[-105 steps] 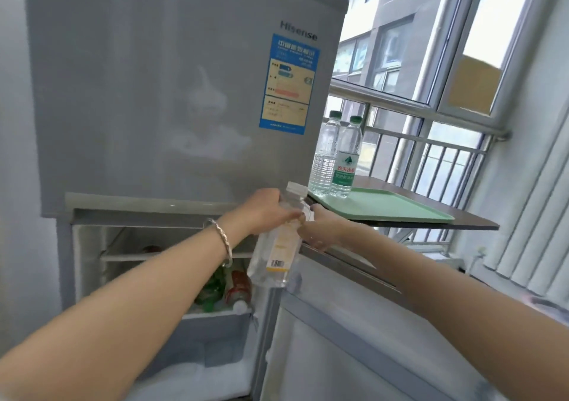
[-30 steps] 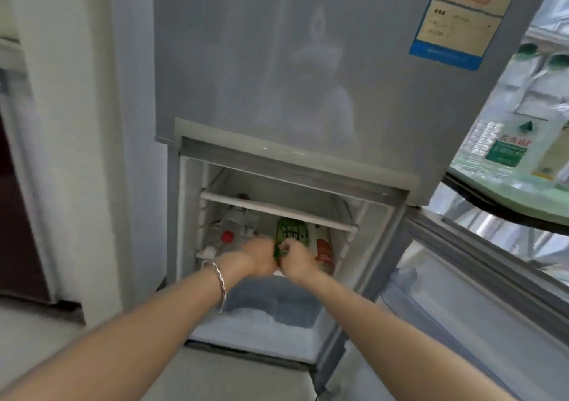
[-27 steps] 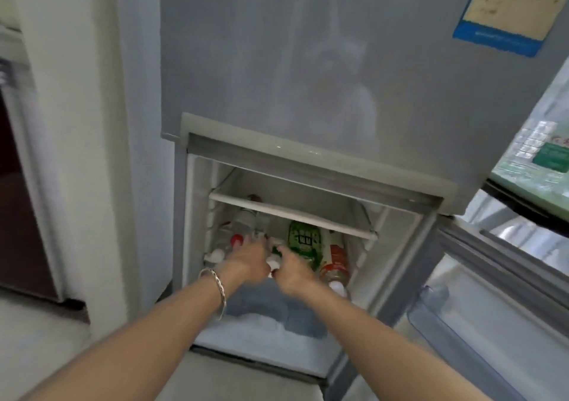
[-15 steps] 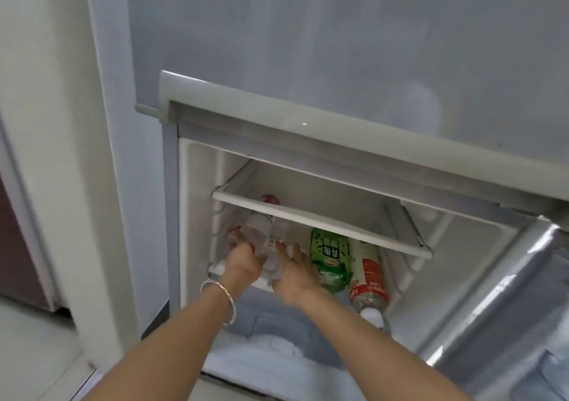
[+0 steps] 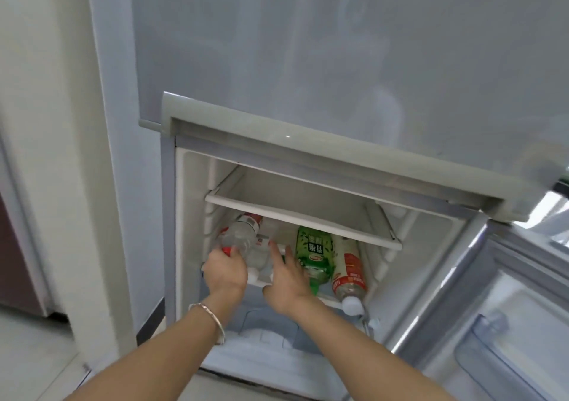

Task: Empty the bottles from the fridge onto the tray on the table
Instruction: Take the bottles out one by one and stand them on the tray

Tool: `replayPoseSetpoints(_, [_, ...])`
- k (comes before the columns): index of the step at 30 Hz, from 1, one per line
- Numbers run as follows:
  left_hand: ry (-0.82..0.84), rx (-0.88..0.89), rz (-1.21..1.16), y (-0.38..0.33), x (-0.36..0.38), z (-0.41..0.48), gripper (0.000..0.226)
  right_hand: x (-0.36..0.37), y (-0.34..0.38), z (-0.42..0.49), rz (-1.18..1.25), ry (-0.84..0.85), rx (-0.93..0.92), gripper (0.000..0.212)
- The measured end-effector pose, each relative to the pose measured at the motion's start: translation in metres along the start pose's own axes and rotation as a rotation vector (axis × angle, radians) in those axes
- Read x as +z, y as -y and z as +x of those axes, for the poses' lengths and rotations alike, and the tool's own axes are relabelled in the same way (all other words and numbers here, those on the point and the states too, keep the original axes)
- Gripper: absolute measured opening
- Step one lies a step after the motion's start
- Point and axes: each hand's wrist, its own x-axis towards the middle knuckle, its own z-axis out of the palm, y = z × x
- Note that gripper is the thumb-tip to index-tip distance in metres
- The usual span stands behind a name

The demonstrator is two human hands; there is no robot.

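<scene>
The left hand point(image 5: 226, 269) has its grip closed round the red-capped neck of a clear bottle point(image 5: 243, 239) lying lengthwise, cap toward the door. The right hand point(image 5: 286, 277), fingers spread, rests beside it on neighbouring clear bottles. A low shelf point(image 5: 303, 218) overhead leaves only a straight outward pull.

Plain cream plaster wall point(image 5: 46, 92), left of frame, evenly lit. Dark maroon panel point(image 5: 12, 262) at far left edge. Pale tiled floor point(image 5: 34, 354), lower left. Black skirting strip point(image 5: 149, 320) at wall base.
</scene>
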Motion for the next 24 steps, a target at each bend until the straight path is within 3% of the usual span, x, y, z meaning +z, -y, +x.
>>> replayPoseSetpoints(5, [0.018, -0.001, -0.007, -0.009, -0.041, -0.015, 0.029, -0.016, 0.017, -0.029, -0.031, 0.028, -0.006, 0.103])
replayPoseSetpoints(9, [0.049, 0.139, 0.101, -0.036, -0.088, -0.028, 0.030, -0.034, 0.031, -0.049, -0.049, 0.094, 0.003, 0.106])
replayPoseSetpoints(16, [0.094, 0.570, 0.225, -0.117, -0.144, -0.091, 0.028, -0.074, 0.047, -0.081, 0.106, 0.110, 0.032, 0.120])
replayPoseSetpoints(21, [0.162, 0.831, 0.264, -0.170, -0.146, -0.153, 0.028, -0.119, 0.020, -0.134, 0.408, 0.005, 0.020, 0.088])
replayPoseSetpoints(24, [0.124, 1.029, 0.230, -0.205, -0.144, -0.190, 0.034, -0.147, -0.012, -0.150, 0.473, -0.117, 0.015, 0.108])
